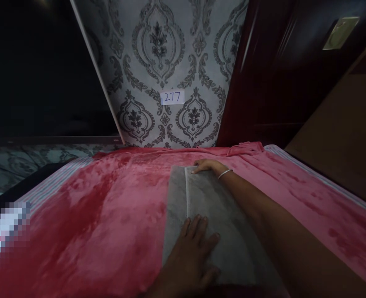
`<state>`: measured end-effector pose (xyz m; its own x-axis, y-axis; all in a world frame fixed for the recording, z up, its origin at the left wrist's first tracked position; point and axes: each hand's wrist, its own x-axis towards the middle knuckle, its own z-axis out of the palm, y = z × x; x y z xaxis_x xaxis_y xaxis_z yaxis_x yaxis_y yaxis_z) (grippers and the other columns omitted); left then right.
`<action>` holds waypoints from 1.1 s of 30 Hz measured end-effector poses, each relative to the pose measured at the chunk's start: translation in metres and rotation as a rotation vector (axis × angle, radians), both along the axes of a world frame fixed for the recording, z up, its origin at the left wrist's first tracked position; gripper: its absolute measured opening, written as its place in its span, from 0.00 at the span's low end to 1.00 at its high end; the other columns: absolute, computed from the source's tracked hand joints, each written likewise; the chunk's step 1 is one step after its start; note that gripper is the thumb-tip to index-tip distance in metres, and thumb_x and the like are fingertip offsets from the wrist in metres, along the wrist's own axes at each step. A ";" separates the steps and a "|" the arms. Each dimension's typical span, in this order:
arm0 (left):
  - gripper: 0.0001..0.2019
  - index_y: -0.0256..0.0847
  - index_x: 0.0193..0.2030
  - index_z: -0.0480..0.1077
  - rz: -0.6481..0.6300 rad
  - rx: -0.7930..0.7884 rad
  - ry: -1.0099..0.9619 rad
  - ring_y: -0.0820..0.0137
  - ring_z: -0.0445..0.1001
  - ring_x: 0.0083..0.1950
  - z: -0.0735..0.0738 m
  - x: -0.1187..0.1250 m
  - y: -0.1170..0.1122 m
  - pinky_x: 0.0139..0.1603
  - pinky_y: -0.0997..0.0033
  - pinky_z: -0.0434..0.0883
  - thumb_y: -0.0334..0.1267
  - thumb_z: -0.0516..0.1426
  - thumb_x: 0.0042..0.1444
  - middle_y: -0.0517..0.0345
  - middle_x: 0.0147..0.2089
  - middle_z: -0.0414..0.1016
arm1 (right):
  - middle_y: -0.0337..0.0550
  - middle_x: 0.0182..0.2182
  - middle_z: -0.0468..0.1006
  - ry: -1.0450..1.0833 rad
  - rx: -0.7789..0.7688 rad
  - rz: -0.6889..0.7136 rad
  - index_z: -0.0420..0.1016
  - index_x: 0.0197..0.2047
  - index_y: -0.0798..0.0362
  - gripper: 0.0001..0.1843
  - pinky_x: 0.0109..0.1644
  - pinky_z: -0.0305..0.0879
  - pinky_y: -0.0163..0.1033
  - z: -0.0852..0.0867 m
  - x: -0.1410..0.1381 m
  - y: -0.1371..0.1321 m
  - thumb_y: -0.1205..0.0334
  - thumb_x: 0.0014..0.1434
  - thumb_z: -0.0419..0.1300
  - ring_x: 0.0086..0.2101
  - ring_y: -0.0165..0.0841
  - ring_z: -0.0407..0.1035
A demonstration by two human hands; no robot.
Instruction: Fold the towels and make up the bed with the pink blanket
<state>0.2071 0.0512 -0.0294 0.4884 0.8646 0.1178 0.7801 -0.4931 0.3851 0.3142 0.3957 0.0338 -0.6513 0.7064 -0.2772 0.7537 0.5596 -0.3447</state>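
Note:
A folded grey cloth point(207, 207) lies lengthwise on a pink-red fleece blanket point(102, 215) that covers a bed. My left hand point(192, 252) rests flat on the near part of the cloth, fingers stretched out and slightly apart. My right hand point(209, 166) reaches to the cloth's far end, its fingers curled over the far edge beside a raised fold line. A thin bangle sits on my right wrist.
A striped sheet point(55, 180) shows at the blanket's edges. Patterned wallpaper with a label "277" point(172, 97) is behind the bed. Dark wooden furniture point(294, 74) stands at the right, a dark panel point(37, 70) at the left.

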 end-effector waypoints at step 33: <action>0.21 0.41 0.56 0.67 0.425 -0.134 -0.747 0.64 0.73 0.29 0.106 -0.012 0.061 0.36 0.63 0.71 0.43 0.58 0.57 0.57 0.32 0.74 | 0.43 0.48 0.74 0.447 1.105 0.135 0.73 0.53 0.68 0.34 0.52 0.58 0.47 0.290 0.076 -0.216 0.45 0.68 0.41 0.52 0.41 0.67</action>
